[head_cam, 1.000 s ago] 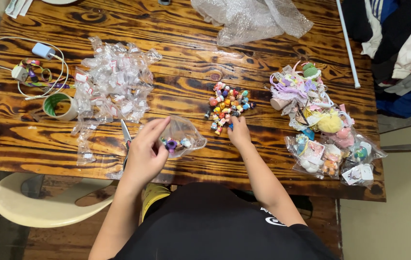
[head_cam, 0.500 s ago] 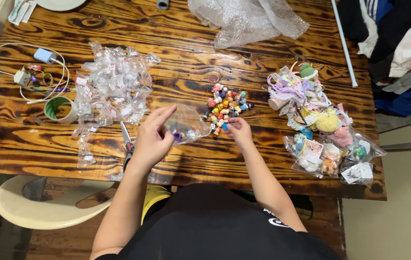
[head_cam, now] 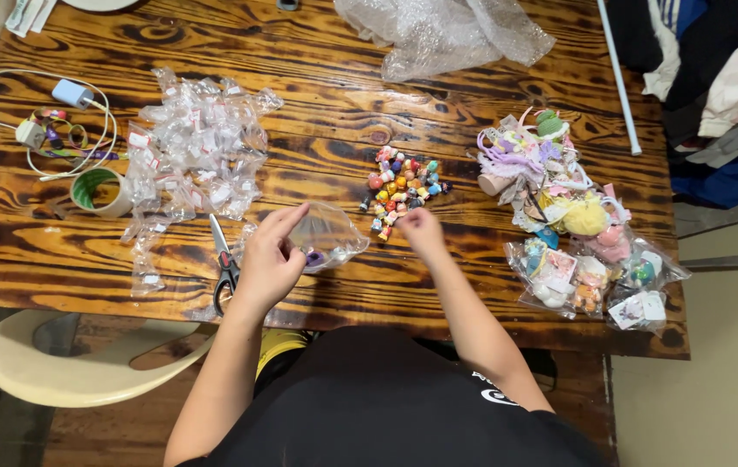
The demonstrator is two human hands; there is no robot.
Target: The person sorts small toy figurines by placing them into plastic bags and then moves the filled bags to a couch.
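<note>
Left hand [head_cam: 269, 264] pinches a small clear plastic bag [head_cam: 327, 235] holding tiny figures, above the table's [head_cam: 473, 285] near edge. Right hand [head_cam: 421, 232], fingers curled, touches the pile of miniature figures [head_cam: 402, 186] at its 12 o'clock; scissors [head_cam: 224, 264] lie at the left hand's 9 o'clock.

Clear plastic bag [head_cam: 327, 235]: small, crumpled, mouth toward the left hand [head_cam: 267, 264], pinched there at its edge; lies low over the bench's near-centre. A few tiny figures inside, one purple, gathered at its lower part. Pile of figures [head_cam: 402, 188]: many tiny multicoloured pieces, loose on the bench just beyond the bag, right hand [head_cam: 421, 230] at its near edge.
</note>
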